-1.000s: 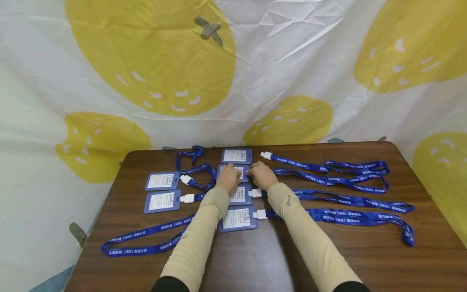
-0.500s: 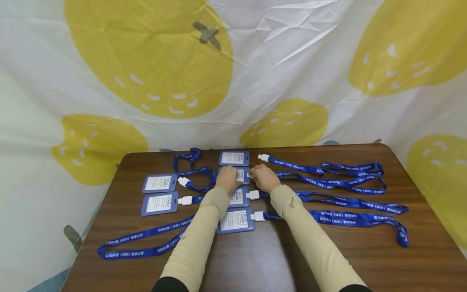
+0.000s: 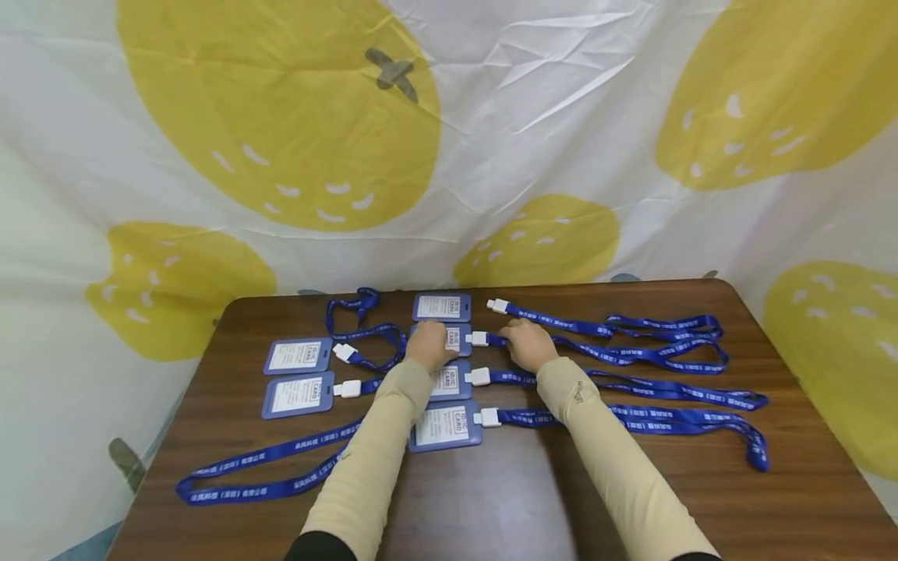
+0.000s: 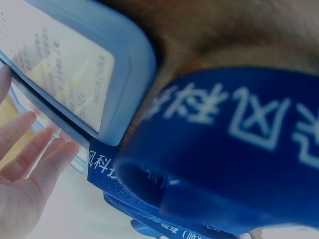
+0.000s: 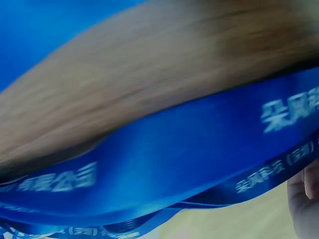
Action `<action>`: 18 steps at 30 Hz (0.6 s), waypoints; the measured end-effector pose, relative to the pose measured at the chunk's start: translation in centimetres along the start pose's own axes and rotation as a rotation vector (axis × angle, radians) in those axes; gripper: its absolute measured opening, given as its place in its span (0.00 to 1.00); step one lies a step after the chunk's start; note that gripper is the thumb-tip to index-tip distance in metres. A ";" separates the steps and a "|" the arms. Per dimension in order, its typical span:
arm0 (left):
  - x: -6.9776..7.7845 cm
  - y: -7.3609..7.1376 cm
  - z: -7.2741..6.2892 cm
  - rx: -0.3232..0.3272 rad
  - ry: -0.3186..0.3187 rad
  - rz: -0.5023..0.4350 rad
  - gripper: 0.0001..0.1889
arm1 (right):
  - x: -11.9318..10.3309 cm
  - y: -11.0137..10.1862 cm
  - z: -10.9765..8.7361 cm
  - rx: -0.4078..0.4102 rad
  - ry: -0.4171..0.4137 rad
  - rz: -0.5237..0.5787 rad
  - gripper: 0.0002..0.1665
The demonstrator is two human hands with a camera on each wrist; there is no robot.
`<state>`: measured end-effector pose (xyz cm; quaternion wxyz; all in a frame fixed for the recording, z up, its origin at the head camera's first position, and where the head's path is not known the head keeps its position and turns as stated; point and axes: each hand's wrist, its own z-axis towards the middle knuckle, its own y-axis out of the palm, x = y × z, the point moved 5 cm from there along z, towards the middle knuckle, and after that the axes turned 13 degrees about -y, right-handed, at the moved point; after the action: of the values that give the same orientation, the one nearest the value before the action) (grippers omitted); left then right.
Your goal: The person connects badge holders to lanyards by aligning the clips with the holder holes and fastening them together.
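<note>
My left hand (image 3: 429, 345) grips a blue badge holder (image 3: 457, 340), second from the back in the middle column, covering its left end. In the left wrist view, bent fingers (image 4: 42, 159) show beyond a nearer holder's edge. The holder's slot end meets the white clip (image 3: 479, 339) of a blue lanyard (image 3: 498, 340). Just right of that clip, my right hand (image 3: 531, 343) holds the strap, which runs on rightward from beneath the hand. The right wrist view shows mostly blue straps, with a small part of the hand (image 5: 305, 199) at its right edge.
At the back lies another holder (image 3: 442, 306) with a loose lanyard clip (image 3: 499, 306) to its right. Nearer are two clipped holders (image 3: 449, 380) (image 3: 443, 426). Two more holders (image 3: 298, 355) (image 3: 298, 394) lie at left, with lanyards around them. A patterned cloth (image 3: 477, 156) hangs behind the table.
The clip now shows joined to the holder's slot end. My right hand has moved right off the clip onto the strap. The left hand stays at the holder, while the view shifts slightly.
</note>
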<state>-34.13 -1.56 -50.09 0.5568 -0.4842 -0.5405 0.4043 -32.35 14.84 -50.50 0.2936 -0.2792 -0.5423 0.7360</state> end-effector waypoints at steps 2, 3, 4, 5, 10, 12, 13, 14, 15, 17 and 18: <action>0.0 0.0 0.0 0.001 0.000 -0.002 0.17 | 0.4 -0.1 -0.4 0.008 0.005 -0.020 0.14; -0.1 0.0 0.0 0.001 -0.001 -0.004 0.17 | 0.6 -0.1 -0.6 0.009 0.008 -0.025 0.14; -0.1 -0.1 0.0 0.001 0.000 -0.006 0.17 | 0.8 -0.2 -0.8 0.012 0.017 -0.022 0.13; -0.1 -0.1 0.0 0.001 -0.003 -0.011 0.16 | 0.9 -0.3 -1.0 0.011 0.026 -0.020 0.13; -0.5 -0.2 0.1 -0.009 -0.044 -0.053 0.15 | 1.5 -0.9 -1.6 0.017 0.091 0.028 0.11; -0.7 -0.3 0.1 -0.015 -0.064 -0.080 0.14 | 1.6 -1.2 -1.6 0.041 0.105 0.038 0.08; -0.7 -0.4 0.1 -0.016 -0.070 -0.092 0.13 | 1.6 -1.3 -1.6 0.058 0.110 0.044 0.06; -0.8 -0.5 0.1 -0.016 -0.074 -0.102 0.13 | 1.7 -1.4 -1.6 0.077 0.112 0.044 0.05; -0.8 -0.6 0.1 -0.014 -0.074 -0.107 0.13 | 1.7 -1.5 -1.6 0.095 0.112 0.038 0.04; -0.8 -0.7 0.0 -0.003 -0.074 -0.124 0.12 | 1.8 -1.7 -1.4 0.124 0.111 0.019 0.04; -0.8 -0.8 0.0 0.010 -0.074 -0.125 0.12 | 1.9 -1.7 -1.4 0.134 0.111 0.010 0.04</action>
<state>-34.21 -2.46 -49.51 0.5629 -0.4317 -0.5877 0.3890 -32.40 17.51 -49.36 0.3374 -0.3021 -0.4734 0.7555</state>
